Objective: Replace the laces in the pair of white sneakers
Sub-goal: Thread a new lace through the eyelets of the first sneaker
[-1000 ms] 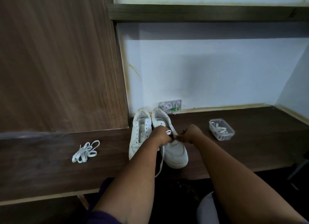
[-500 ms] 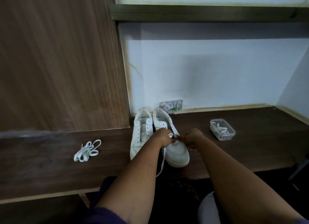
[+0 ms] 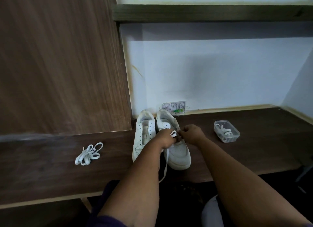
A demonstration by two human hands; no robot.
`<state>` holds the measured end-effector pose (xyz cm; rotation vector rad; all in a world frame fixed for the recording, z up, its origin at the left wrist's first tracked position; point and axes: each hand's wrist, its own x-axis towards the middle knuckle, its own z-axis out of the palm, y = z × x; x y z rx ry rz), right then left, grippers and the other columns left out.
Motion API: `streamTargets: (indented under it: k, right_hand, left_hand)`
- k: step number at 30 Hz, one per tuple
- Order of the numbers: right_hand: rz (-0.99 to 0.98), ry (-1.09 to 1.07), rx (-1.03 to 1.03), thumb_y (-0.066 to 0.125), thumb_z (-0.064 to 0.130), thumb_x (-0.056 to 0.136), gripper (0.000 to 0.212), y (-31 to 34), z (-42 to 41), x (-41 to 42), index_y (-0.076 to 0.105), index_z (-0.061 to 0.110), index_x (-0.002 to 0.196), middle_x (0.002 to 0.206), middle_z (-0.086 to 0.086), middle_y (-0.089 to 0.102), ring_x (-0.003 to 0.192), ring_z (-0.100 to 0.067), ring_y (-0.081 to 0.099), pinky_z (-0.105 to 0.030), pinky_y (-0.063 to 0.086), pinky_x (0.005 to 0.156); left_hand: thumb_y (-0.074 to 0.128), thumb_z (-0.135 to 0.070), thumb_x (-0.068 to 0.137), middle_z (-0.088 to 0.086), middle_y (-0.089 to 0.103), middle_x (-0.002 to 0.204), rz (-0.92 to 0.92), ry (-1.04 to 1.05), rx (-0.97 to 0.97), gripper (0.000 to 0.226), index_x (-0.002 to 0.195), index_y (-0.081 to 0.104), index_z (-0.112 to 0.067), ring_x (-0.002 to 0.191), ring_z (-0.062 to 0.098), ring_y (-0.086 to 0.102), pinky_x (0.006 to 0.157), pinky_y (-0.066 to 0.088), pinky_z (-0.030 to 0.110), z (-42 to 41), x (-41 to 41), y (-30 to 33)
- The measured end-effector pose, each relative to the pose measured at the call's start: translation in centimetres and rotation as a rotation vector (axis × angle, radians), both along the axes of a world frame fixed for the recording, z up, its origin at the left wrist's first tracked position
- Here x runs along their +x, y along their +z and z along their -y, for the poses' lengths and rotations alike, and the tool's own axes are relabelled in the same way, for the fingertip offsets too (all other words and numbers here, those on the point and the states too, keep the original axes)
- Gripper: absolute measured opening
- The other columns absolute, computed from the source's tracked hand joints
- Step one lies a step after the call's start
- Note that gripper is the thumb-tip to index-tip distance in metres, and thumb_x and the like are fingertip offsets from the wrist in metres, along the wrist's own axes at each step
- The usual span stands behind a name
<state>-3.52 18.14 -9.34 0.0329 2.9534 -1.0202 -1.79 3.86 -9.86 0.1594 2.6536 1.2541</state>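
I am finding the left sneaker (image 3: 144, 133) bare; both hands, left hand (image 3: 166, 137) and right hand (image 3: 192, 134), are pinching a lace (image 3: 173, 133) over the right sneaker (image 3: 177, 152), fingers curled; threading appears barely begun.

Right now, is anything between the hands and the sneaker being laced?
Nothing visible. The left hand and right hand are already at the right sneaker, the left pinching a lace.
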Motion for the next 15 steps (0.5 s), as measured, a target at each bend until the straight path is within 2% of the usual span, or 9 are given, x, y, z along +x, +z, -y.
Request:
streamTargets:
  k: [2,4,6,8,10,12,14,15]
  right_hand:
    - [-0.041,0.018,0.02,0.057,0.034,0.091,0.035,-0.1,0.0,0.0,0.044,0.022,0.061,0.075,-0.002,0.057,0.078,-0.02,0.056,-0.024,0.036,0.063]
    - [-0.062,0.03,0.095,0.054,0.034,0.092,0.026,-0.2,-0.1,0.0,0.047,0.022,0.07,0.089,-0.007,0.062,0.084,-0.022,0.056,-0.026,0.039,0.069]
    - [-0.097,0.037,0.175,0.052,0.034,0.092,0.016,-0.1,-0.1,-0.2,0.053,0.018,0.088,0.102,-0.01,0.063,0.093,-0.028,0.059,-0.031,0.045,0.074]
    - [-0.233,0.029,0.212,0.057,0.036,0.089,0.025,0.9,0.4,-0.1,0.052,0.014,0.101,0.104,-0.01,0.059,0.095,-0.03,0.057,-0.034,0.045,0.076]
    - [-0.347,0.147,0.161,0.071,0.04,0.079,0.036,2.6,1.5,0.7,0.053,0.016,0.098,0.096,-0.006,0.056,0.09,-0.027,0.056,-0.03,0.04,0.07]
    - [-0.179,0.418,0.156,0.082,0.041,0.069,0.045,4.0,3.1,2.4,0.057,0.02,0.1,0.092,0.002,0.055,0.087,-0.019,0.055,-0.024,0.039,0.07]
    - [0.073,0.652,0.36,0.086,0.038,0.063,0.063,4.1,5.0,4.3,0.056,0.019,0.115,0.102,0.004,0.055,0.094,-0.015,0.054,-0.024,0.042,0.077]
    - [0.129,0.687,0.473,0.088,0.036,0.06,0.075,3.9,5.9,4.8,0.051,0.017,0.123,0.11,0.0,0.056,0.101,-0.018,0.055,-0.027,0.045,0.081]
  left_hand:
    - [0.057,-0.022,0.093,0.01,0.065,0.095,0.031,0.101,0.139,0.012,0.097,0.062,-0.011,0.086,0.024,0.061,0.068,0.048,0.034,0.4,-0.5,0.3]
    - [0.051,-0.027,0.094,0.013,0.065,0.091,0.069,0.325,0.372,0.023,0.101,0.063,-0.009,0.077,0.026,0.063,0.064,0.046,0.031,1.5,-1.3,1.4]
    - [0.046,-0.025,0.095,0.008,0.053,0.069,0.062,0.502,0.618,0.023,0.081,0.058,-0.012,0.049,0.015,0.049,0.053,0.037,0.022,3.2,-1.8,3.3]
    - [0.048,-0.025,0.092,0.006,0.044,0.065,0.015,0.558,0.71,0.025,0.069,0.049,-0.015,0.037,0.011,0.032,0.042,0.023,0.018,5.1,-2.1,5.0]
    - [0.054,-0.028,0.09,0.006,0.046,0.069,-0.016,0.531,0.718,0.026,0.069,0.049,-0.015,0.043,0.013,0.031,0.038,0.021,0.016,6.2,-1.7,5.8]
    - [0.058,-0.031,0.09,0.003,0.047,0.069,-0.002,0.496,0.719,0.025,0.072,0.051,-0.015,0.05,0.013,0.034,0.037,0.022,0.016,6.5,-1.4,5.8]
    - [0.059,-0.035,0.09,0.002,0.048,0.069,0.016,0.471,0.686,0.025,0.077,0.052,-0.015,0.05,0.013,0.031,0.041,0.023,0.018,6.2,-0.9,6.0]
    - [0.058,-0.036,0.09,0.002,0.048,0.069,0.009,0.457,0.664,0.025,0.078,0.051,-0.015,0.05,0.013,0.029,0.045,0.022,0.02,5.9,-0.6,6.3]
